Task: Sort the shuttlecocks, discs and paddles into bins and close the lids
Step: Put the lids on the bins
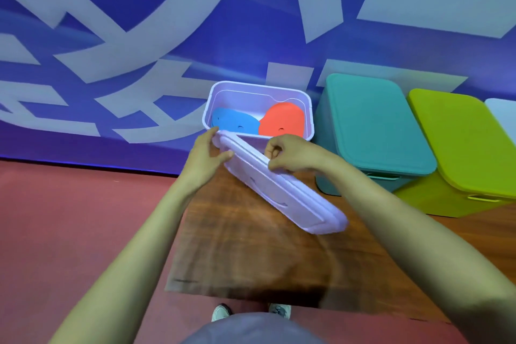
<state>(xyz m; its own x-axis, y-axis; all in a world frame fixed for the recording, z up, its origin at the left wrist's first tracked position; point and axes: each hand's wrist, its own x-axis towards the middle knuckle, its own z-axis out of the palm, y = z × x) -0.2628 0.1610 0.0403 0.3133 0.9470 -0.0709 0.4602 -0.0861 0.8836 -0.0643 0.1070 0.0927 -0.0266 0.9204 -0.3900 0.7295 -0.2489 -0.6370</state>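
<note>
Two hands hold a lilac lid (pixel 279 193) just in front of the open lilac bin (pixel 237 96).
Over the wooden worktop (pixel 237 246) the lid tilts, its far end at the bin's near rim. The left hand (pixel 206 153) pinches that end; the right hand (pixel 290 153) curls over the lid's upper edge. Inside the bin lie a blue paddle (pixel 234 121) and a red paddle (pixel 282 120). Right of it stand a lidded teal bin (pixel 374 120) and green bin (pixel 463 142).

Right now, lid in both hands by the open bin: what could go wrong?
1. The red paddle leans high against the wall of the lilac bin; it may stop the lid from seating.
2. The left hand and the right hand grip the lid at one end, tilted; it may go on skewed or slip.
</note>
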